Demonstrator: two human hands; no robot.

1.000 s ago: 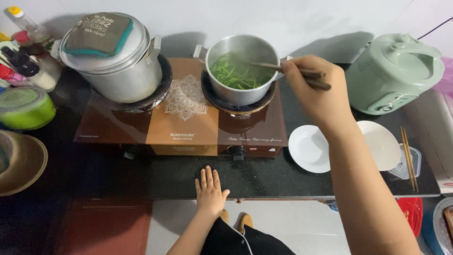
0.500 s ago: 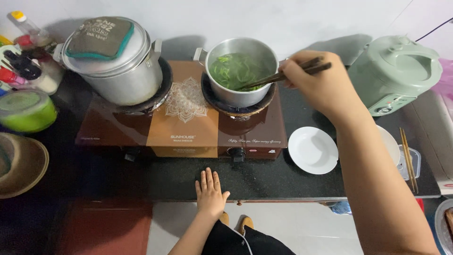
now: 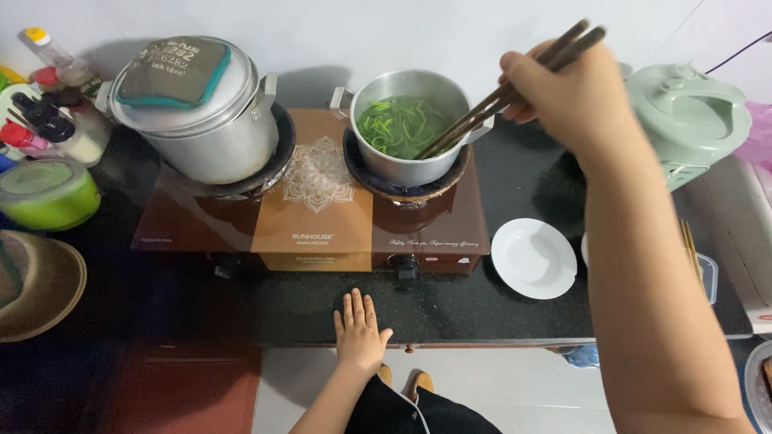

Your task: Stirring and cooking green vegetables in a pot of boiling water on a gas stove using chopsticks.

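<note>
midway: right hand (image 3: 575, 100) grips chopsticks (image 3: 507, 92) dipped in greens (image 3: 400, 126) inside the pot (image 3: 410, 165); left hand (image 3: 359, 333) flat, plate (image 3: 534, 258) unfilled.

Wall (image 3: 418, 28): plain white — soft shadows behind the cookware.
Counter (image 3: 515, 309): black, glossy.
Floor (image 3: 498, 386): pale tiles — red-brown patch at left.
</note>
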